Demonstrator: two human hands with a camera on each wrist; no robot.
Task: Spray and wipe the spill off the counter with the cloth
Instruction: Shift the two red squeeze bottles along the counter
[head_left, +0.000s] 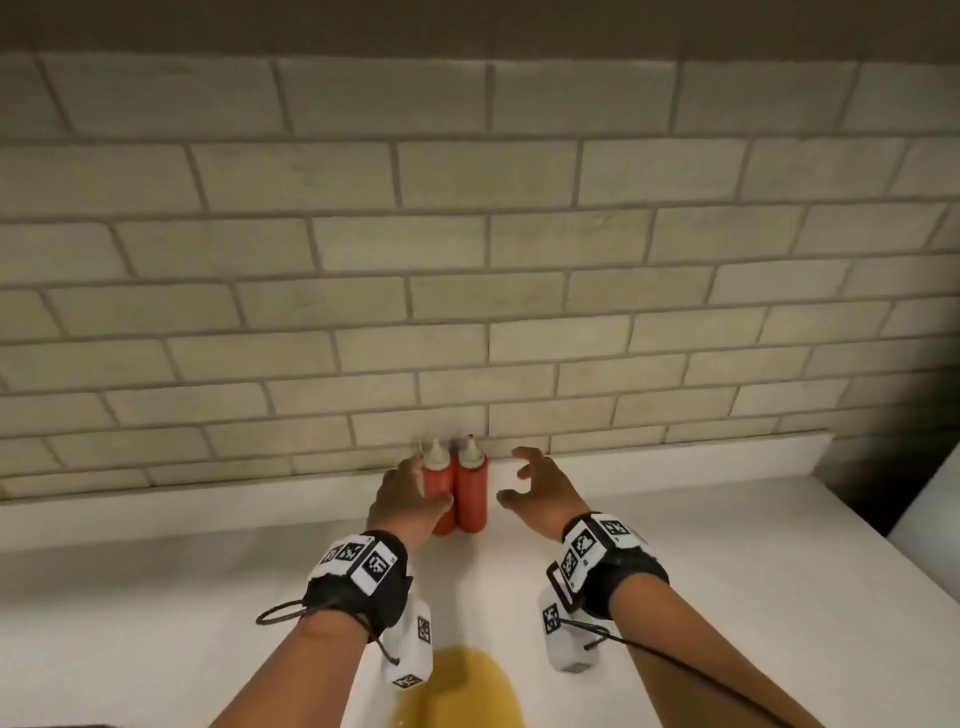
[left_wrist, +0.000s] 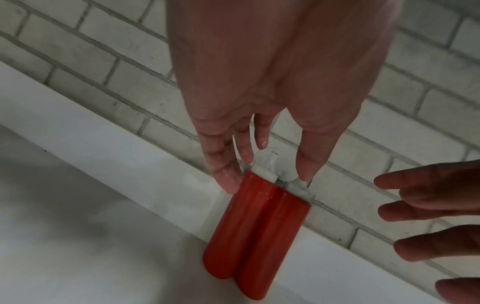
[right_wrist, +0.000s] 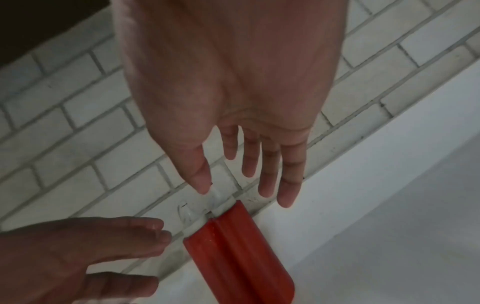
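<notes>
A yellow spill (head_left: 467, 691) lies on the white counter (head_left: 156, 597) near its front edge, between my forearms. Two red squeeze bottles with white nozzles stand side by side against the tiled wall. My left hand (head_left: 426, 488) (left_wrist: 265, 176) straddles the top of the left bottle (head_left: 435, 478) (left_wrist: 233, 226), with straight fingers touching its left side and the thumb by the caps. My right hand (head_left: 519, 475) (right_wrist: 244, 193) hovers open, fingers spread, just right of the right bottle (head_left: 471, 493) (right_wrist: 246, 236) without touching it. No cloth or spray bottle is in view.
A grey brick-tile wall (head_left: 467, 260) rises behind a low white ledge (head_left: 675, 452) at the back of the counter. At the right, the counter ends in an edge (head_left: 857, 514) with a dark gap beyond.
</notes>
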